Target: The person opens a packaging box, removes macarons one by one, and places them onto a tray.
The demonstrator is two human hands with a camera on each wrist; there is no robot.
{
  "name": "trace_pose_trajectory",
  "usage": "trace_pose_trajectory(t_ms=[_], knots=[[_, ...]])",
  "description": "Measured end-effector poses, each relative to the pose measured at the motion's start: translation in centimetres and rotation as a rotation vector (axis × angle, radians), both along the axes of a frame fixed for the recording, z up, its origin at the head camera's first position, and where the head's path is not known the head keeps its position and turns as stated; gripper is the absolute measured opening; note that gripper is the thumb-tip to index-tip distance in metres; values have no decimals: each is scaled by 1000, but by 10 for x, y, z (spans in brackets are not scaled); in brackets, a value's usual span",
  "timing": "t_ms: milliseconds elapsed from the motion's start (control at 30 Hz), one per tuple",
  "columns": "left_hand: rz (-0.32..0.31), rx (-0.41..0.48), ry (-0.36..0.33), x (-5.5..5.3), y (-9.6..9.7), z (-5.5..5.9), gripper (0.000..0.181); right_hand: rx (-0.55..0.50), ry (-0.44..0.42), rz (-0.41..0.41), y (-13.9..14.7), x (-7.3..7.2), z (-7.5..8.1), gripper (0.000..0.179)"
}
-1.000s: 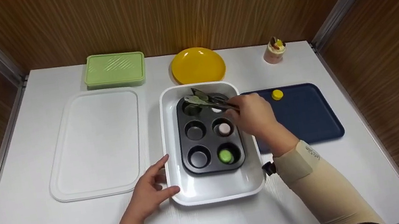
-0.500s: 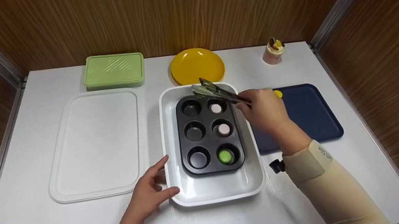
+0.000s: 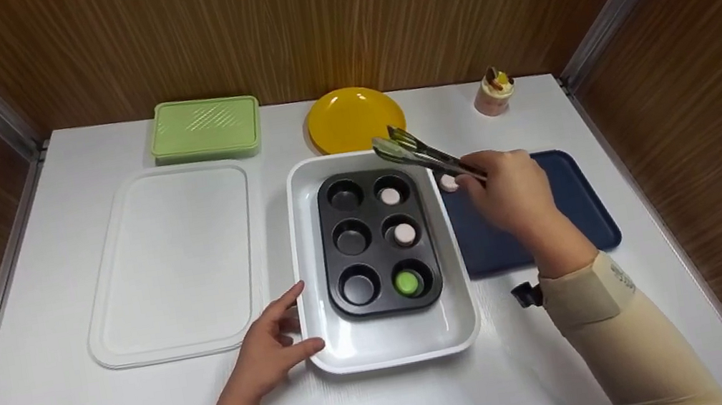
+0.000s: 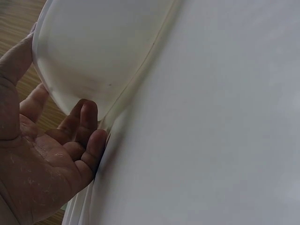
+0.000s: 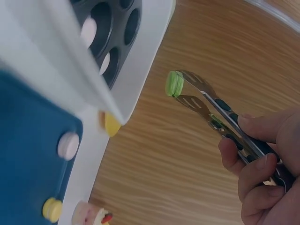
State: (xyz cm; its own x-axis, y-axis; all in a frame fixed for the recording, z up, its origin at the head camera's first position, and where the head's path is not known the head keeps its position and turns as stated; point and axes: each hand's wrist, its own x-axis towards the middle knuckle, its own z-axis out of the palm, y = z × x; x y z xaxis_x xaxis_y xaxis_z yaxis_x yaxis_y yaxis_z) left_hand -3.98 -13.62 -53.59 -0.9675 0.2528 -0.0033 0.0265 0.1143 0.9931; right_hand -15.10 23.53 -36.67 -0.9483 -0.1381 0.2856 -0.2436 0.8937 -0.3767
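Observation:
My right hand (image 3: 516,196) grips metal tongs (image 3: 434,160), their tips above the back right corner of a white bin (image 3: 396,353). In the right wrist view a green macaron (image 5: 175,83) is at the tong tips. The bin holds a dark muffin tin (image 3: 389,303). In its right column sit a green macaron (image 3: 407,283), a pale pink macaron (image 3: 404,234) and another pale one (image 3: 390,196). My left hand (image 3: 269,351) touches the bin's left side, thumb at the rim; in the left wrist view several fingers (image 4: 89,117) lie against its outer wall.
Right of the bin, a navy tray (image 3: 495,246) carries a pink macaron (image 3: 448,182) and a yellow macaron (image 5: 52,209). Behind stand a yellow plate (image 3: 347,114), a green lidded box (image 3: 204,127) and a dessert cup (image 3: 494,94). A white lid (image 3: 178,260) lies left.
My right hand has moved the tongs right and slightly back, from over the tin's back row toward the bin's back right corner. The tray's pink macaron now shows. The left hand keeps its place.

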Motion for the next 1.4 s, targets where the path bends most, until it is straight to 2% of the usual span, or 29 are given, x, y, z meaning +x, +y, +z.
trace_pose_trajectory(t_ms=[167,400,600,900,1000,1400], knots=[[-1,7,9,0,0,2,86,14,-28,-41,15,0,4,23],[12,-5,-25,1,1,4,86,50,-17,-72,33,2,6,23],[11,-2,-34,1,1,5,86,61,-44,-121,49,4,8,25],[13,-9,-29,1,1,3,86,58,27,-152,78,6,7,22],[15,-21,-27,1,1,1,86,58,27,-172,88,6,7,23],[12,-6,-21,2,0,-1,87,73,-84,-277,128,7,5,32]])
